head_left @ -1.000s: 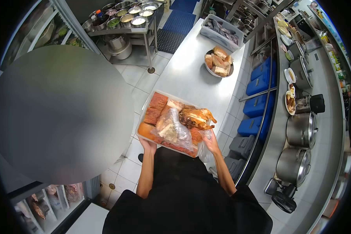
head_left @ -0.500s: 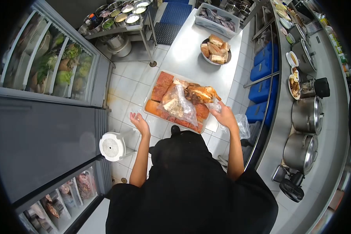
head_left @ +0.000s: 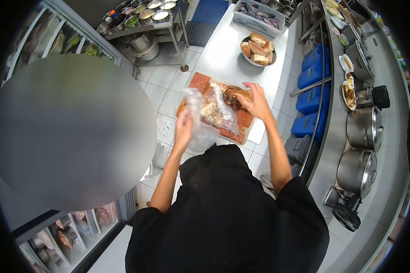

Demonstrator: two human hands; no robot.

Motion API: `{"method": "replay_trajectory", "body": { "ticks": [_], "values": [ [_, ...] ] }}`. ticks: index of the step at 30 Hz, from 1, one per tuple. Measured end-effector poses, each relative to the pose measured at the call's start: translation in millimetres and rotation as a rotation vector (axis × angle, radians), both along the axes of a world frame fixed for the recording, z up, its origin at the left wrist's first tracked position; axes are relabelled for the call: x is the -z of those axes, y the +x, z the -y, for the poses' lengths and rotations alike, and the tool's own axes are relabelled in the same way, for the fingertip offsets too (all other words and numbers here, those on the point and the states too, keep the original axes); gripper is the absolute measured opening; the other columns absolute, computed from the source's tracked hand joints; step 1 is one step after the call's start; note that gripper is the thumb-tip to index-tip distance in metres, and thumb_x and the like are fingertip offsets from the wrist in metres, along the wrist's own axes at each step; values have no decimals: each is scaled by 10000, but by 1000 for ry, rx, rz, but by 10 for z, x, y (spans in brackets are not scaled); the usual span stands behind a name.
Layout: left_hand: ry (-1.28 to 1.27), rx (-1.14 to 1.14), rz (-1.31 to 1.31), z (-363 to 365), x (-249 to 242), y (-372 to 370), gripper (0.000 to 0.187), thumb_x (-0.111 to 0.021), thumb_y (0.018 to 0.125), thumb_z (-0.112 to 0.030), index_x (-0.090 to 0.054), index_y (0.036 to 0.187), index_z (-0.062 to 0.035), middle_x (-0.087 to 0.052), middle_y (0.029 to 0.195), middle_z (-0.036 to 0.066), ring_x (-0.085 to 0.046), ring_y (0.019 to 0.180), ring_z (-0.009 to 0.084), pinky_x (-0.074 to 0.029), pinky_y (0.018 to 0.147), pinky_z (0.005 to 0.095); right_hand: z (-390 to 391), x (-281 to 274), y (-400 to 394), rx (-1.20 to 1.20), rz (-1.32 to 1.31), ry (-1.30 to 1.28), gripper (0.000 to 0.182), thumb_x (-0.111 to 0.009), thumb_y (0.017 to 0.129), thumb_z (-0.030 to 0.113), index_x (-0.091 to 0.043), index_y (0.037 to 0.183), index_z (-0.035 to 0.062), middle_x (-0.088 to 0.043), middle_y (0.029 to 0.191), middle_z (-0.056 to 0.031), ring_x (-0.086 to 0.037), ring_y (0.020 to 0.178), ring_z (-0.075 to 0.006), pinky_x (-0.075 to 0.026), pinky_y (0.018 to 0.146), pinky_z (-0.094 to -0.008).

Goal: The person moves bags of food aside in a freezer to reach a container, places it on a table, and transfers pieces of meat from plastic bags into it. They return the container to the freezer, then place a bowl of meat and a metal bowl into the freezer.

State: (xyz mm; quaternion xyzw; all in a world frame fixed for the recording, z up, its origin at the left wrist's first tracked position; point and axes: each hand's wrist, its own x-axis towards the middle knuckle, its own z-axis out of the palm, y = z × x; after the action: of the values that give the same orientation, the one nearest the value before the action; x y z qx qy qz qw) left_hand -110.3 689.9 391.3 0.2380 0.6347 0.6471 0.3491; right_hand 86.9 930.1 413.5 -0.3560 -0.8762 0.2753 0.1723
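My left hand [head_left: 183, 130] is closed on a loose, see-through plastic bag [head_left: 199, 132], which hangs over the left near side of a shallow tray [head_left: 178, 103]. Slabs of reddish meat [head_left: 199, 82] line that tray. On top of them lies a pale piece of meat in a clear bag [head_left: 219, 109]. Beside it rests a browned, roasted piece of meat [head_left: 235, 96]. Over this roasted piece, my right hand [head_left: 258, 105] is held with thumb and fingers apart, the fingertips right at its upper edge.
Behind the tray on the steel table [head_left: 216, 59] stand a bowl of pale meat chunks [head_left: 258, 50] and a grey tub [head_left: 259, 22]. Pots [head_left: 363, 128] line the right counter. Blue bins [head_left: 305, 123] sit below it. A large grey blurred disc [head_left: 73, 132] hides much of the left side.
The loose plastic bag has passed from my right hand to my left, which has moved in to the tray. My right hand has moved up over the roasted meat. The blurred disc has appeared.
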Motion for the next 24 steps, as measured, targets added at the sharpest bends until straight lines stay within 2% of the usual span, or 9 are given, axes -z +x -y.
{"method": "replay_trajectory", "body": {
  "ticks": [3,4,7,10,13,19,24],
  "values": [
    [-154,-86,-1,228,218,-407,366,-516,1014,-192,-544,1301,33,-628,1178,87,-567,1059,145,-449,933,298,-460,503,127,-259,314,44,844,-787,718,418,-441,1434,136,-476,1392,-141,-434,1291,-342,-377,1044,-489],
    [-139,-89,-1,291,271,-480,359,-520,1013,-195,-552,1288,33,-630,1159,84,-566,1039,142,-451,917,296,-460,491,109,-330,396,106,971,-777,671,445,-362,1490,130,-473,1349,-163,-458,1228,-351,-359,1052,-482],
    [-120,-96,-8,368,303,-539,334,-528,1009,-199,-573,1248,29,-636,1109,75,-566,994,134,-455,883,290,-427,349,-29,-305,540,151,933,-816,658,426,-412,1441,119,-480,1326,-166,-446,1247,-337,-399,1000,-504],
    [-149,-93,-43,400,256,-476,304,-529,1006,-192,-586,1216,20,-639,1074,68,-568,979,133,-453,876,286,-347,383,-167,-290,607,251,913,-828,650,398,-425,1395,59,-487,1295,-176,-469,1230,-338,-416,977,-484],
    [-153,-53,-69,350,272,-372,287,-528,1005,-187,-591,1201,13,-642,1060,63,-571,976,136,-452,879,288,-407,560,-191,-280,556,269,904,-836,614,339,-420,1370,67,-546,1225,-178,-531,1161,-338,-426,946,-460],
    [-99,76,-55,132,235,-325,335,-536,1005,-211,-564,1260,4,-629,1131,54,-560,1019,119,-439,898,274,-447,428,-341,-313,668,32,970,-835,630,325,-333,1440,146,-695,1051,-179,-648,1013,-370,-399,932,-452],
    [-81,86,-46,44,77,-314,304,-522,1014,-195,-569,1215,28,-636,1133,78,-575,1035,141,-447,918,295,-562,419,-254,-290,524,-114,958,-819,644,305,-309,1448,204,-708,1034,-173,-646,1020,-376,-344,953,-453]
  ]
}}
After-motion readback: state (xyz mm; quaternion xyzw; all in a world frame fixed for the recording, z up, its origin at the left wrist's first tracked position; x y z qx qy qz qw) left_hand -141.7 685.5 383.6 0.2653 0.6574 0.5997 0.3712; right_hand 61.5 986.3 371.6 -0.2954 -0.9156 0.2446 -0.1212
